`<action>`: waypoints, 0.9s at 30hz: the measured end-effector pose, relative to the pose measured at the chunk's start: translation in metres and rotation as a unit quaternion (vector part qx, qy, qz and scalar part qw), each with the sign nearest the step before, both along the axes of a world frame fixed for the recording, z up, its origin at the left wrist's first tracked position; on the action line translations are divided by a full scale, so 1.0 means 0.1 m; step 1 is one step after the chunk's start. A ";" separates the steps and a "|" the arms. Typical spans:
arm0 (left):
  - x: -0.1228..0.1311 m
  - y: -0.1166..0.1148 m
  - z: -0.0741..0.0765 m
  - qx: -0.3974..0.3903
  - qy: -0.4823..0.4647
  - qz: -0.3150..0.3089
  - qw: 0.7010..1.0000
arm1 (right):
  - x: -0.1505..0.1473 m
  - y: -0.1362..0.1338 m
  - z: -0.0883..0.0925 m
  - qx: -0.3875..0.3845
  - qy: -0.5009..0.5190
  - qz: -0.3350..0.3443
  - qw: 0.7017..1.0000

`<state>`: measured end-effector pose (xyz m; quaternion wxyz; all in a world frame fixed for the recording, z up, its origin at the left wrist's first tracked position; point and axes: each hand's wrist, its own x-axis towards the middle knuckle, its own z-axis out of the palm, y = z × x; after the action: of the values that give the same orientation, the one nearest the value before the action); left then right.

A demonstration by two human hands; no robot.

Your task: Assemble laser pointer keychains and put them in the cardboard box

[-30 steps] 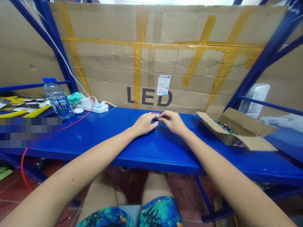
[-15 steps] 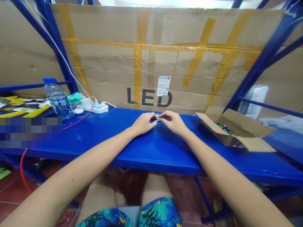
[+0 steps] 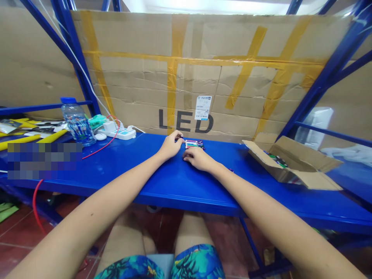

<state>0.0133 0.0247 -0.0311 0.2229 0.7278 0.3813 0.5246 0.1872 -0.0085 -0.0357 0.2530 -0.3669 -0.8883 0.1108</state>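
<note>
A tight row of slim, shiny, multicoloured pen-like sticks (image 3: 194, 144) lies on the blue table. My left hand (image 3: 171, 146) is at the row's left end, fingers bent and thumb close to the stick ends. A small dark bit shows at its fingertips, too small to name. My right hand (image 3: 197, 158) rests low on the table along the near side of the row. Its fingers are curled together, and whatever is under them is hidden.
An open cardboard box (image 3: 302, 176) with small coloured items stands at the right. On the left are a water bottle (image 3: 77, 122), a white power strip (image 3: 124, 133) and a red cable (image 3: 106, 146). A large cardboard sheet (image 3: 139, 89) closes off the back.
My hands have moved apart from their meeting point over the sticks. The right hand came nearer and left, the left hand slightly up, so the row is now exposed.
</note>
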 end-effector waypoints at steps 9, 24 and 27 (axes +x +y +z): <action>0.01 -0.07 -0.02 0.028 0.097 -0.025 0.995 | 0.25 0.06 0.05 -0.079 0.140 -0.050 0.986; 0.14 -0.24 -0.03 -0.092 0.078 -0.161 0.980 | 0.40 0.05 0.17 -0.047 0.257 -0.028 0.965; 0.14 -0.26 -0.02 -0.075 0.090 -0.164 0.979 | 0.41 0.06 0.16 -0.084 0.263 -0.025 0.961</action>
<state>0.0273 -0.0014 -0.0327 0.3244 0.8061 0.3135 0.3830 0.2281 -0.0025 -0.0198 0.4486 -0.3665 -0.7686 0.2714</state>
